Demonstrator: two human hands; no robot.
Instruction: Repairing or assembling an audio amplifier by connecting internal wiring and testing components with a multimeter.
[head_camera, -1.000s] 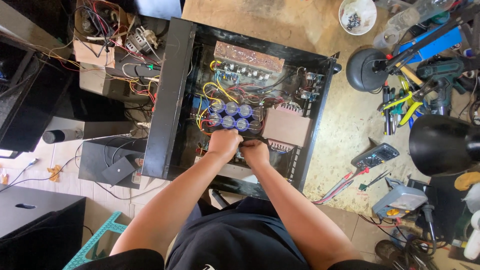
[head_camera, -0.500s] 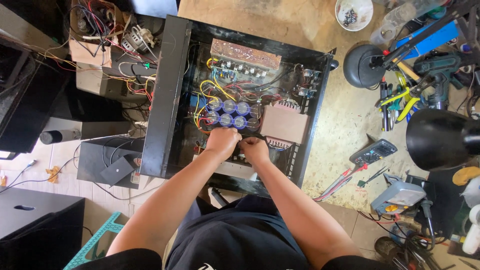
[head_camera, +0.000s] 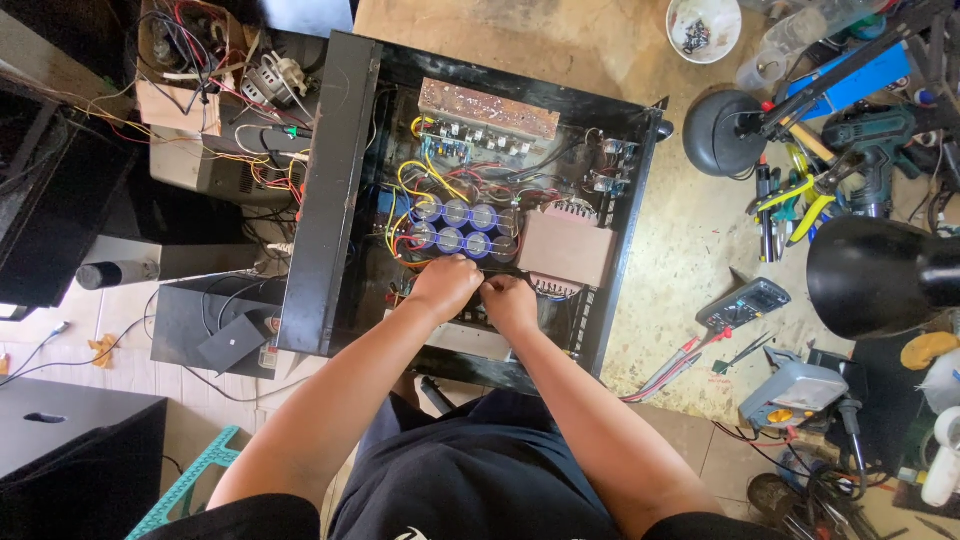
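Observation:
An open black amplifier case (head_camera: 330, 200) lies on the worktable, showing a brown circuit board (head_camera: 488, 108), a cluster of blue capacitors (head_camera: 458, 228), a boxy transformer (head_camera: 566, 248) and coloured wires. Both hands are inside the case near its front edge, just below the capacitors. My left hand (head_camera: 445, 285) is curled with its fingers pinched on something small among the wires. My right hand (head_camera: 510, 300) sits against it, fingers also closed. What they pinch is hidden by the fingers.
To the right lie a multimeter (head_camera: 745, 303), pliers and screwdrivers (head_camera: 790, 200), a cordless drill (head_camera: 870, 150), a black lamp shade (head_camera: 880, 275) and a white bowl of small parts (head_camera: 703, 27). Left of the case sit wired parts and black boxes (head_camera: 215, 320).
The hands stay pressed together at the same spot inside the case. The view has shifted slightly; nothing else visibly moved.

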